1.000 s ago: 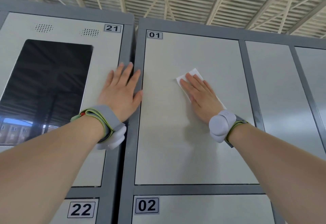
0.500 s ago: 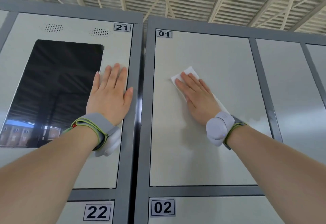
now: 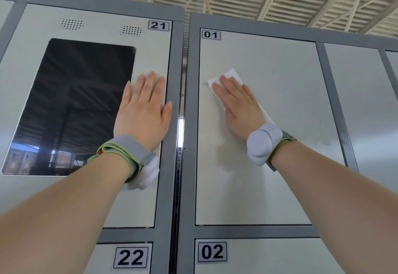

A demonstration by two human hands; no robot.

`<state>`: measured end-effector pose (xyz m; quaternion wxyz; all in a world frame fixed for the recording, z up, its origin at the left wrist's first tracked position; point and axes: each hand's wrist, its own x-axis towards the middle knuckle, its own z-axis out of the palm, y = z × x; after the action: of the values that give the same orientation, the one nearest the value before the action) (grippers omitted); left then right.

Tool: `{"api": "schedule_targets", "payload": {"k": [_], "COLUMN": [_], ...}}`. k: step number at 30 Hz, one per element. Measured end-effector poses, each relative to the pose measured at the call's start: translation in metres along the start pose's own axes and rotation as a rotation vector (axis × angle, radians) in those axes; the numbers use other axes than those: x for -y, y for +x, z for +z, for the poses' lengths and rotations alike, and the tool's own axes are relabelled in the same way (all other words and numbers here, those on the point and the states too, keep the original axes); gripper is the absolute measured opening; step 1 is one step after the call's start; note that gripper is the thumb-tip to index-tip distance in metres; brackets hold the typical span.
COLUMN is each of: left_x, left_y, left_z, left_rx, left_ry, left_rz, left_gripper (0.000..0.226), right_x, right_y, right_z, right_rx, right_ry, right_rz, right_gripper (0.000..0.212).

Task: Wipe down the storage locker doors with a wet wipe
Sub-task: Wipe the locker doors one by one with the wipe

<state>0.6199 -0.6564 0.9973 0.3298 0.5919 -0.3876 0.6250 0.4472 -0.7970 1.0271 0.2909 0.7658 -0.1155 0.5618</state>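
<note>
Smooth pale metal door 01 [image 3: 269, 166] sits in a grey frame [image 3: 187, 122]; a thin white wet wipe [image 3: 233, 75], flat and rectangular, lies on its upper left part. The right hand [image 3: 239, 107] presses the wipe, fingers straight and together. The left hand [image 3: 142, 110] lies flat on door 21 [image 3: 150, 58], fingers slightly spread, beside a glossy black screen [image 3: 75, 105].

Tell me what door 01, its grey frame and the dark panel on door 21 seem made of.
Door 01: probably painted sheet metal, matte off-white; it is flat and shows no sharp reflections.
Grey frame: likely metal with a satin finish; it catches light streaks.
Dark panel: glass or glossy plastic, hard to tell which; it mirrors roof beams and buildings.
</note>
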Motion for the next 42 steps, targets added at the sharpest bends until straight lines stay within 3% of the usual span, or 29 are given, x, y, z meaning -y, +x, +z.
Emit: {"api": "schedule_targets", "payload": {"k": [8, 15, 27, 35, 42], "left_x": [0.001, 0.002, 0.008, 0.008, 0.008], "left_y": [-0.001, 0.000, -0.002, -0.006, -0.005], "left_z": [-0.001, 0.000, -0.002, 0.000, 0.001], "left_rx": [0.005, -0.007, -0.002, -0.040, -0.057], "left_ry": [-0.007, -0.023, -0.083, -0.102, -0.101], "left_rz": [0.012, 0.022, 0.064, 0.057, 0.060], "left_gripper": [0.059, 0.063, 0.067, 0.070, 0.069], "right_x": [-0.003, 0.001, 0.010, 0.008, 0.028], "right_y": [-0.020, 0.012, -0.034, -0.002, -0.010], "right_z": [0.001, -0.009, 0.004, -0.001, 0.010], "right_rx": [0.053, 0.062, 0.074, 0.032, 0.009], "right_ry": [0.044, -0.009, 0.091, 0.009, 0.044], "right_rz": [-0.121, 0.079, -0.148, 0.060, -0.092], "right_gripper": [0.058, 0.058, 0.055, 0.058, 0.063]}}
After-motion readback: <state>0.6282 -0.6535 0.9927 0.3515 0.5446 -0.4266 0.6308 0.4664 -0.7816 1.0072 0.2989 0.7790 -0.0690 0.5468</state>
